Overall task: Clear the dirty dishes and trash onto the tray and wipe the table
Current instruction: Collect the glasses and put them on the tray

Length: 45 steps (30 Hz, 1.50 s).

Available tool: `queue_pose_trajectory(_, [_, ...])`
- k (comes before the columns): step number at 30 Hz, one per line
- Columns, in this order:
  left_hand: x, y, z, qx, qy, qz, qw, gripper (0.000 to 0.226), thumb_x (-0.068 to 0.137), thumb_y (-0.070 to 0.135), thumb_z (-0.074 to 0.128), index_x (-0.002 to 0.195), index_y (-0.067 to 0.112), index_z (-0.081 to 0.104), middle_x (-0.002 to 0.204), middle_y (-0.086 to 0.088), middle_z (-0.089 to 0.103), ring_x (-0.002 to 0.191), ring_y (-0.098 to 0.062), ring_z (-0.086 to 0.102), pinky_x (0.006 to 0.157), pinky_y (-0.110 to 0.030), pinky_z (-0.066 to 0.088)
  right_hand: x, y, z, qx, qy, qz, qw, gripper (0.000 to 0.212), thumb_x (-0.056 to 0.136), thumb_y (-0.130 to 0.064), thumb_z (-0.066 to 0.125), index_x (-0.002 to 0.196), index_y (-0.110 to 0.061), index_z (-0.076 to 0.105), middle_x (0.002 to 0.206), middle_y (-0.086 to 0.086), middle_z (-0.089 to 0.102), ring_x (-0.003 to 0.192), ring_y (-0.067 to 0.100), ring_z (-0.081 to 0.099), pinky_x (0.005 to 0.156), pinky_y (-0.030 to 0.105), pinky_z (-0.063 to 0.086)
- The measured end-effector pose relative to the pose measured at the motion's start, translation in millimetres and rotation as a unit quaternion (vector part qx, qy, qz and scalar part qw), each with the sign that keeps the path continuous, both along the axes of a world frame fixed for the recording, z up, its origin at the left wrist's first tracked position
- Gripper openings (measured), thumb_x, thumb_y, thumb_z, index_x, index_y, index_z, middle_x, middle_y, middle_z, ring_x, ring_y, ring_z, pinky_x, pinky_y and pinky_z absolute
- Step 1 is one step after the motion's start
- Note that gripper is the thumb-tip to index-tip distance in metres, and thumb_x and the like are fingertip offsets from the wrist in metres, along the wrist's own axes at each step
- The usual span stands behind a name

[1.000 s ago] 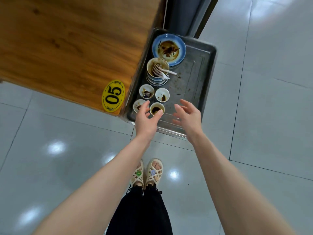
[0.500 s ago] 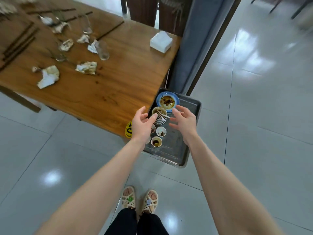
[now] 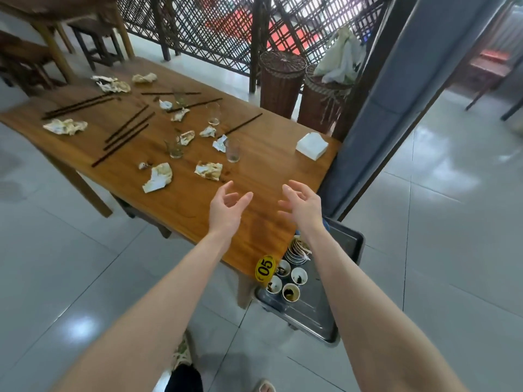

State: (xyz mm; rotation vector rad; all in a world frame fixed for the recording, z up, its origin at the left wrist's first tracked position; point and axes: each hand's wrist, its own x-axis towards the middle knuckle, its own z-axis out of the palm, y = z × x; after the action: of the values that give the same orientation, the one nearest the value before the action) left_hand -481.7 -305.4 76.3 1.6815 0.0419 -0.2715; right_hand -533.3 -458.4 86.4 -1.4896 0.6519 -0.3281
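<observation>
**Left hand and right hand rise from tray to worktop**

Up from over the tray, where they were a second ago, both hands now hover above the worktop's near right corner. Both are empty, fingers spread wide and loosely curved, palms facing each other. The tray sits low beside the worktop's right end, its long axis running away from me toward the grey pillar. It carries four dirty cups and, beyond them, stacked bowls. Dark chopsticks lie on the worktop, mostly slanting from near left to far right, among crumpled napkins and glasses.
</observation>
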Motion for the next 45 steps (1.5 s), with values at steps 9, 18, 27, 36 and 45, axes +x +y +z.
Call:
queue_pose_trajectory(9, [114.9,83.3,17.5,0.004,-0.012,-0.026,1.000,0.061,0.085,0.042,0.070,0.138,0.029,0.045,0.125,0.002,0.057,0.111,-0.014,0.054,0.082,-0.024,0.048,114.3,77.2,11.3,0.001,0.000,-0.020,1.000,0.039,0.092,-0.033,0.062,0.128,-0.022,0.055,0.106,-0.004,0.063,0.091,0.016,0.066,0.064,0.021,0.057])
queue_pose_trajectory(18, [207.0,145.7,7.2,0.014,-0.002,-0.027,1.000,0.065,0.081,0.044,0.073,0.137,0.028,0.046,0.120,0.003,0.058,0.111,-0.018,0.057,0.086,-0.031,0.051,197.3,137.0,7.9,0.016,0.010,-0.042,0.999,0.040,0.090,-0.034,0.064,0.127,-0.021,0.057,0.102,-0.006,0.064,0.090,0.015,0.067,0.060,0.020,0.055])
queue_pose_trajectory(27, [272.6,171.1,-15.2,0.037,0.015,-0.006,0.999,0.060,0.084,0.038,0.072,0.137,0.027,0.047,0.121,0.000,0.058,0.110,-0.018,0.057,0.087,-0.034,0.054,259.7,158.1,-12.0,0.020,0.027,-0.028,0.999,0.042,0.090,-0.032,0.065,0.128,-0.017,0.056,0.106,0.001,0.064,0.089,0.016,0.067,0.060,0.025,0.057])
queue_pose_trajectory(36, [360.5,182.3,-41.4,0.052,0.036,-0.020,0.998,0.061,0.084,0.036,0.072,0.138,0.024,0.046,0.124,-0.004,0.058,0.114,-0.020,0.056,0.091,-0.038,0.052,347.1,170.3,-41.2,0.024,0.063,-0.024,0.997,0.051,0.089,-0.034,0.066,0.133,-0.014,0.051,0.116,0.006,0.060,0.097,0.018,0.064,0.068,0.028,0.059])
queue_pose_trajectory(45, [430.6,194.2,-57.0,0.068,0.070,-0.049,0.994,0.059,0.084,0.036,0.072,0.136,0.024,0.048,0.117,0.001,0.057,0.114,-0.019,0.055,0.097,-0.044,0.050,403.2,187.1,-68.3,0.041,0.119,-0.044,0.991,0.057,0.085,-0.036,0.070,0.135,-0.015,0.050,0.110,0.000,0.057,0.091,0.008,0.057,0.067,0.026,0.057])
